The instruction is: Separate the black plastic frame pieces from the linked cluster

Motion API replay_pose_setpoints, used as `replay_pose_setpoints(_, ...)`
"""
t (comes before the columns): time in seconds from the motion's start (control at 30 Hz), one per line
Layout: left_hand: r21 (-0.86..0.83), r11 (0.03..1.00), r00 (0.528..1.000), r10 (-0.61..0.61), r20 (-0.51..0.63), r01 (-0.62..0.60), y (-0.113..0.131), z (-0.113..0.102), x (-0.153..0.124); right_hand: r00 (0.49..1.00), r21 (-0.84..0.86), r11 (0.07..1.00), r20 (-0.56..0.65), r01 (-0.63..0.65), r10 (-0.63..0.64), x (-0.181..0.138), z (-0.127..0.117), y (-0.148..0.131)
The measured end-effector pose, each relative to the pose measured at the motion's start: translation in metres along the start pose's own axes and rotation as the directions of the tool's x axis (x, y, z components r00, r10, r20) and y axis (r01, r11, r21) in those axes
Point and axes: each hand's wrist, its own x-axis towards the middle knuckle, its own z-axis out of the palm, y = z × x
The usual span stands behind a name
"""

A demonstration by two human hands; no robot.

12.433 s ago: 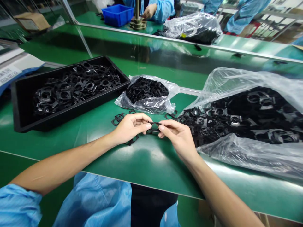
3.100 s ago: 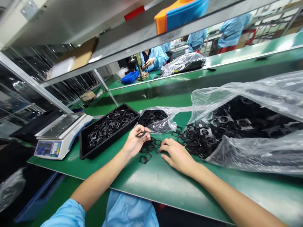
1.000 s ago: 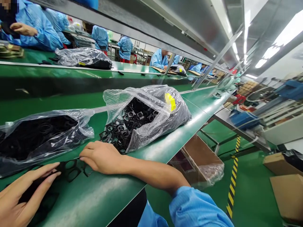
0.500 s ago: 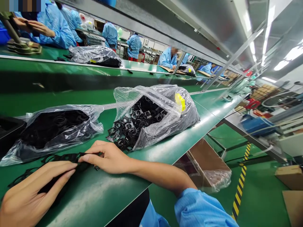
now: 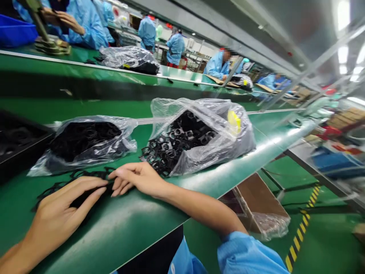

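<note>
My left hand (image 5: pixel 67 213) lies low over the green bench, fingers bent toward the thumb around a dark piece, apparently a black plastic part (image 5: pixel 110 187), mostly hidden by the hand. Close to its fingertips is my right hand (image 5: pixel 139 178), with its fingers curled in and thumb and forefinger together; what they pinch is too small to make out. Loose black ring-shaped plastic parts (image 5: pixel 54 187) lie on the bench just behind both hands. Beyond them, an open clear bag (image 5: pixel 85 141) holds black parts. A larger clear bag (image 5: pixel 216 156) to the right spills similar frame-like parts (image 5: pixel 162 150).
A black bin (image 5: pixel 19 144) stands at the left. A yellow label (image 5: pixel 234 121) marks the larger bag. Below the bench's right edge is an open cardboard box (image 5: pixel 256 201) with plastic film. Across a raised ledge, co-workers in blue smocks (image 5: pixel 88 26) sit near another bag (image 5: pixel 131 59).
The view has shifted, so the bench things appear farther right and slightly higher, and more of the black bin shows. My right hand's fingers have curled in more; both hands stay close together.
</note>
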Motion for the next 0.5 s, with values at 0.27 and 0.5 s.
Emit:
replay_pose_setpoints(0.27, -0.065, 0.997, 0.999, -0.050, -0.002, 0.050, 0.011, -0.002, 0.020, 0.980, -0.191, 0.969, -0.095, 0.154, -0.175, 0.006, -0.006, -0.006)
replay_pose_setpoints(0.5, -0.128, 0.989, 0.996, -0.081, -0.028, 0.077, 0.013, -0.002, 0.019, 0.952, -0.449, 0.860, -0.064, 0.241, -0.300, 0.002, -0.004, -0.003)
